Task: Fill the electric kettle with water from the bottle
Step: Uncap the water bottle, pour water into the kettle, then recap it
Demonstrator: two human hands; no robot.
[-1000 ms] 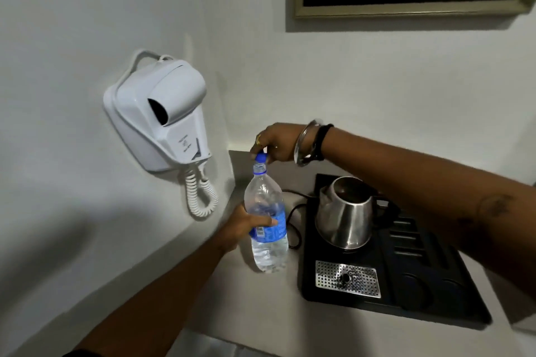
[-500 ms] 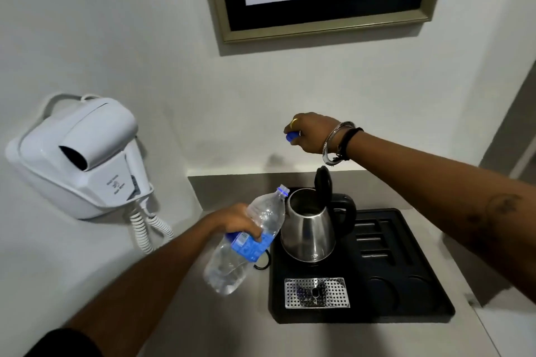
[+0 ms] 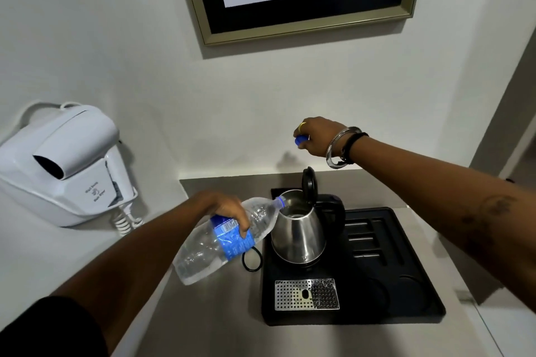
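Tipping the clear plastic water bottle with the blue label (image 3: 229, 236) toward the kettle, the left hand (image 3: 223, 209) grips it around the labelled middle at centre frame, fingers (image 3: 243, 226) clamped over the label. The bottle slants neck-up to the right, its uncapped mouth resting at or just over the rim of the polished steel electric kettle (image 3: 298, 233), which stands on the black plastic tray (image 3: 406, 293) on the grey table (image 3: 203, 313), its black lid (image 3: 309, 184) hinged upright. The right hand (image 3: 319, 136), above and behind the kettle against the white wall, holds the small blue bottle cap (image 3: 300, 140), fingers pinched on it. The pouring step seems just begun; whether water is flowing cannot be told. The next move likely calls for raising the bottle's base so water runs, keeping the mouth over the opening and watching for gulping surges that could splash onto the tray.
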